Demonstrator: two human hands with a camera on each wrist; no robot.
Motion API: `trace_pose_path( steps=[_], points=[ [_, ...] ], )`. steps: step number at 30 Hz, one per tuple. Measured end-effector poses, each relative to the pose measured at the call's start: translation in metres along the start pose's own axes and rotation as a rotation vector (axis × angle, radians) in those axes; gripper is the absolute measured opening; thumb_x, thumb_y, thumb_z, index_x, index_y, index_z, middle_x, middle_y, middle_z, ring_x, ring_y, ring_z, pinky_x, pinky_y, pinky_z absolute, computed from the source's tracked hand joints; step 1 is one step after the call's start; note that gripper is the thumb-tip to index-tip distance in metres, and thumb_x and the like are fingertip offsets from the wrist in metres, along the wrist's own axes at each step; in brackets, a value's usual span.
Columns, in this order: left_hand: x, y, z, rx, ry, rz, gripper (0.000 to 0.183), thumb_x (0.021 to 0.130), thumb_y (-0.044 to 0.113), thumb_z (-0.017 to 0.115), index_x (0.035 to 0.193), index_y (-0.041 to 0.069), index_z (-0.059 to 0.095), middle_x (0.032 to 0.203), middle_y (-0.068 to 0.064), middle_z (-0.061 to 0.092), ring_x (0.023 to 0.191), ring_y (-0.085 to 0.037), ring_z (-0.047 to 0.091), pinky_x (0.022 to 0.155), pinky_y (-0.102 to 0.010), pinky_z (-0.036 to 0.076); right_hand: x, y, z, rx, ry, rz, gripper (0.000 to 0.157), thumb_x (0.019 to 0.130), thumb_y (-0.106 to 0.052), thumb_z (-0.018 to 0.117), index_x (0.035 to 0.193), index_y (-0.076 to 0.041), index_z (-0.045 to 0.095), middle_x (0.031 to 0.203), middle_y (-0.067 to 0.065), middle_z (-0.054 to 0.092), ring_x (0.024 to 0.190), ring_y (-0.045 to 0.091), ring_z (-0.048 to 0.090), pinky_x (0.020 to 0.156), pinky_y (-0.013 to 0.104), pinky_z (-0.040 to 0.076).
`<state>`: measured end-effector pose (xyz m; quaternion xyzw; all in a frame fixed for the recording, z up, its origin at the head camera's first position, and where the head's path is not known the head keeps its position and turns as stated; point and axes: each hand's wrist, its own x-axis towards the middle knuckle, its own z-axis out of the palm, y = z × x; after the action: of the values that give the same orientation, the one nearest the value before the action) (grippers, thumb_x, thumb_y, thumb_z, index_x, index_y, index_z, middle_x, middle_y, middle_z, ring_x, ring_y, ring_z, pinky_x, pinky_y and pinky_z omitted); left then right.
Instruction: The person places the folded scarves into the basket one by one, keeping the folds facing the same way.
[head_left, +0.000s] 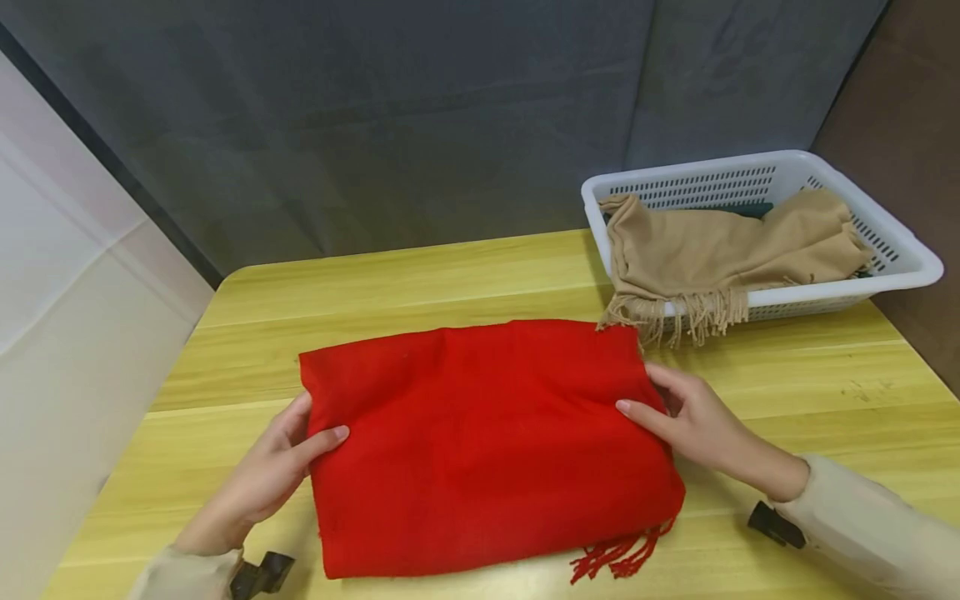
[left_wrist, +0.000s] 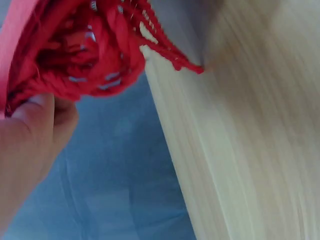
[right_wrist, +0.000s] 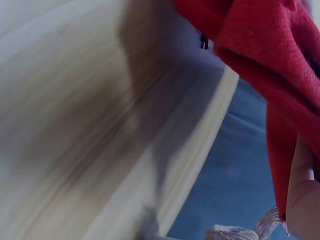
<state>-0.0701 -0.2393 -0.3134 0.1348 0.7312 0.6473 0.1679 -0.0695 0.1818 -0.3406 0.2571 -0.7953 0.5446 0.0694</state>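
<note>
Between both hands is a folded red scarf [head_left: 480,450], spread wide above the wooden table. My left hand [head_left: 266,471] grips its left edge, thumb on top and fingers underneath. The right edge is held by my right hand [head_left: 701,425], its thumb on the front face and the other fingers mostly hidden behind the cloth. Red fringe [head_left: 618,558] hangs from the lower right corner. The left wrist view shows the scarf's folded layers and twisted tassels [left_wrist: 115,50] beside the left hand. Loose folds of red cloth [right_wrist: 270,60] hang by the right hand in the right wrist view.
A white plastic basket [head_left: 900,271] stands at the table's back right. In it lies a tan scarf [head_left: 720,250], its fringe draped over the front rim, with dark green cloth [head_left: 750,210] behind. The wooden table [head_left: 420,292] backs onto a grey curtain [head_left: 375,125].
</note>
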Motion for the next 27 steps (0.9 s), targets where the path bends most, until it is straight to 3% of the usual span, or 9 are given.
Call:
trace_pose_path(
  steps=[7, 11, 20, 27],
  points=[
    [-0.002, -0.001, -0.004, -0.143, -0.133, 0.089, 0.042, 0.09, -0.009, 0.037, 0.124, 0.015, 0.038, 0.111, 0.0, 0.054, 0.093, -0.017, 0.058, 0.074, -0.03, 0.049, -0.003, -0.007, -0.008, 0.035, 0.061, -0.025, 0.033, 0.075, 0.014, 0.059, 0.107, 0.007, 0.055, 0.095, -0.005, 0.059, 0.07, 0.009, 0.058, 0.056, 0.023, 0.049],
    [-0.001, -0.001, -0.004, -0.193, -0.172, 0.11, 0.044, 0.089, -0.011, 0.036, 0.124, 0.015, 0.038, 0.112, 0.0, 0.054, 0.094, -0.016, 0.057, 0.075, -0.029, 0.049, -0.003, -0.008, -0.012, 0.045, 0.097, -0.026, 0.033, 0.075, 0.016, 0.059, 0.106, 0.007, 0.055, 0.095, -0.003, 0.059, 0.071, 0.009, 0.058, 0.057, 0.021, 0.049],
    [0.005, 0.0, -0.001, -0.243, -0.234, 0.159, 0.048, 0.084, -0.017, 0.032, 0.121, 0.014, 0.04, 0.108, 0.002, 0.054, 0.09, -0.012, 0.055, 0.075, -0.024, 0.047, -0.002, -0.015, -0.026, 0.001, 0.138, -0.028, 0.03, 0.074, 0.015, 0.06, 0.102, 0.007, 0.056, 0.092, -0.004, 0.059, 0.072, 0.008, 0.057, 0.058, 0.018, 0.048],
    [0.013, 0.012, 0.004, -0.219, -0.208, 0.149, 0.047, 0.083, -0.016, 0.032, 0.119, 0.013, 0.041, 0.104, 0.001, 0.054, 0.086, -0.013, 0.055, 0.073, -0.024, 0.047, -0.002, -0.021, -0.036, -0.023, 0.191, -0.039, 0.029, 0.072, 0.017, 0.06, 0.098, 0.004, 0.057, 0.086, -0.003, 0.059, 0.068, 0.008, 0.056, 0.057, 0.017, 0.048]
  ],
)
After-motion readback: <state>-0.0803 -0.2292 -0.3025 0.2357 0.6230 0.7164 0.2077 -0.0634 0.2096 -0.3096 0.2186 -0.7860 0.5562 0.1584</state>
